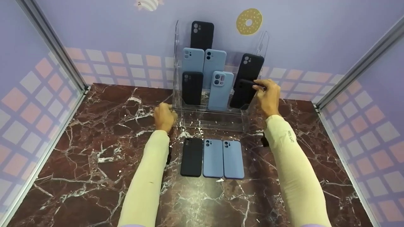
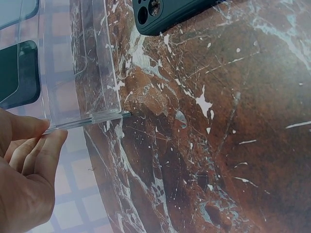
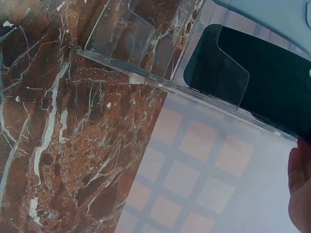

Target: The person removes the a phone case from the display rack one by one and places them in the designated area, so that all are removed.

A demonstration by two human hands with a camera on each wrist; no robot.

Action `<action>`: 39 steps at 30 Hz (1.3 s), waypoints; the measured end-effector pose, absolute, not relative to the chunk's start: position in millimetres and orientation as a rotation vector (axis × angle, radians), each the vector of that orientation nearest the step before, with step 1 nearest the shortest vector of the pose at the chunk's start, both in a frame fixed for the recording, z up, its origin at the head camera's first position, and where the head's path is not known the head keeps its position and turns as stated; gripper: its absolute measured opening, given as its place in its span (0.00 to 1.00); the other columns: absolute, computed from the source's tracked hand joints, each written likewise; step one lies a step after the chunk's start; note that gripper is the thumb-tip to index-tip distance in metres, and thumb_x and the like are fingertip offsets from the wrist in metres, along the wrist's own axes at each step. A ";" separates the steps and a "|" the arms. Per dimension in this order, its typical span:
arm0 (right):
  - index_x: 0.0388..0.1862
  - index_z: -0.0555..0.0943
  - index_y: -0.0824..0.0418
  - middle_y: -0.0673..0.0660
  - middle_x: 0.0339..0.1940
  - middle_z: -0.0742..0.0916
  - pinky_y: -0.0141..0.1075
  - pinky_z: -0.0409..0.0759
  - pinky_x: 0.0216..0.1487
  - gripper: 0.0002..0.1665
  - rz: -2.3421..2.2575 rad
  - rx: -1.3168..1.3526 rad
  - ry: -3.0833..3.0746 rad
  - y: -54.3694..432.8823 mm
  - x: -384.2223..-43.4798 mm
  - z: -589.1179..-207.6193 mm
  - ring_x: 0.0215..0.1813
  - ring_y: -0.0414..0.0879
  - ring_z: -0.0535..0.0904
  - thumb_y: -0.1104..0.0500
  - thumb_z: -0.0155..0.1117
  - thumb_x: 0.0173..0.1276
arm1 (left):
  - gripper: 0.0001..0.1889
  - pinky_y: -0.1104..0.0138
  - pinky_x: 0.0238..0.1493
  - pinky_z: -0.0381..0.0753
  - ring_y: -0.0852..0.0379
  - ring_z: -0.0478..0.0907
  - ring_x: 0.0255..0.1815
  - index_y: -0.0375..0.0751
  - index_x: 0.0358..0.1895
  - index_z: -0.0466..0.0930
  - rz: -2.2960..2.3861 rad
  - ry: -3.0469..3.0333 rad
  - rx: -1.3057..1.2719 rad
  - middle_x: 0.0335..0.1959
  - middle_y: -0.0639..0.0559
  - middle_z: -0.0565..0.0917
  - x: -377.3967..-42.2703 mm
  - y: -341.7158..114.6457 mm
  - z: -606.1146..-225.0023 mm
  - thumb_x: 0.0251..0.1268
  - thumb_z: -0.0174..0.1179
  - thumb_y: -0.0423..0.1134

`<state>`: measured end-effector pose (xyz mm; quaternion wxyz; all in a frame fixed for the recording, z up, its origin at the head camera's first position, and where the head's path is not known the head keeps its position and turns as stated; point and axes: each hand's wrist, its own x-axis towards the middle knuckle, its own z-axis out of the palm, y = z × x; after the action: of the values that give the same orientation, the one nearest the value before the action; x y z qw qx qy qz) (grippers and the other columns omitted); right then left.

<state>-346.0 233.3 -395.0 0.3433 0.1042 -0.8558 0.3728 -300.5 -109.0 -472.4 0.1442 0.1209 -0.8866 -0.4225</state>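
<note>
In the head view, a clear acrylic display rack (image 1: 214, 125) holds black and light blue phone cases on its tiers. My left hand (image 1: 165, 117) is at its left side; in the left wrist view the thumb and fingertips pinch the rack's thin side panel (image 2: 80, 121). At the right end of the lowest tier, my right hand (image 1: 269, 96) grips the top corner of a black phone case (image 1: 242, 96), which leans a little to the right. In the right wrist view, that case's lower end (image 3: 209, 63) sits behind the clear front lip, and only part of the hand (image 3: 300, 189) shows.
On the marbled table (image 1: 104, 176), a black case (image 1: 192, 157) and two blue cases (image 1: 213, 159) lie flat in a row before the rack. Another black case (image 1: 251, 66) stands behind the gripped one. A lilac wall (image 1: 126, 28) rises close behind the rack, with side panels left and right.
</note>
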 end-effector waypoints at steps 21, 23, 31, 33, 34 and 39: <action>0.38 0.89 0.70 0.64 0.33 0.89 0.24 0.76 0.40 0.06 1.018 0.383 -1.972 230.0 -320.4 -345.1 0.35 0.36 0.79 0.70 0.72 0.62 | 0.17 0.45 0.55 0.77 0.30 0.82 0.50 0.31 0.51 0.87 -1.200 -2.576 0.350 0.47 0.36 0.88 -299.7 -109.3 -472.3 0.57 0.63 0.28; 0.38 0.89 0.70 0.63 0.33 0.89 0.25 0.77 0.40 0.06 1.022 0.402 -1.966 229.5 -313.8 -342.5 0.35 0.36 0.79 0.70 0.72 0.62 | 0.17 0.44 0.56 0.77 0.30 0.82 0.51 0.32 0.51 0.87 -1.198 -2.575 0.351 0.47 0.36 0.88 -300.1 -109.6 -472.7 0.57 0.63 0.28; 0.37 0.88 0.72 0.64 0.33 0.88 0.24 0.77 0.39 0.05 1.057 0.432 -2.009 241.0 -286.1 -349.8 0.32 0.36 0.77 0.73 0.71 0.61 | 0.17 0.45 0.55 0.77 0.30 0.82 0.50 0.32 0.51 0.87 -1.203 -2.570 0.348 0.45 0.36 0.88 -300.4 -109.9 -472.3 0.57 0.63 0.29; 0.36 0.88 0.71 0.64 0.33 0.89 0.24 0.77 0.39 0.05 1.052 0.431 -2.038 247.3 -279.4 -354.3 0.33 0.37 0.78 0.74 0.71 0.60 | 0.17 0.45 0.55 0.78 0.30 0.82 0.49 0.31 0.51 0.87 -1.209 -2.569 0.344 0.45 0.36 0.88 -300.6 -109.9 -472.2 0.56 0.63 0.28; 0.36 0.88 0.71 0.64 0.33 0.89 0.24 0.77 0.39 0.05 1.052 0.424 -2.058 250.7 -276.1 -356.7 0.33 0.37 0.78 0.74 0.71 0.60 | 0.17 0.45 0.55 0.78 0.29 0.82 0.49 0.31 0.51 0.87 -1.209 -2.570 0.343 0.45 0.36 0.88 -300.8 -109.9 -472.1 0.57 0.63 0.28; 0.37 0.88 0.71 0.63 0.34 0.89 0.22 0.76 0.38 0.07 1.035 0.386 -2.184 270.8 -262.2 -367.2 0.33 0.35 0.78 0.76 0.71 0.59 | 0.17 0.45 0.55 0.78 0.29 0.82 0.50 0.31 0.51 0.87 -1.207 -2.566 0.347 0.46 0.36 0.88 -301.1 -109.8 -471.7 0.57 0.64 0.28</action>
<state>-262.2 270.8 -367.2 0.3402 0.1482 -0.8392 0.3976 -301.1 -109.8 -471.7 0.1420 0.1201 -0.8892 -0.4181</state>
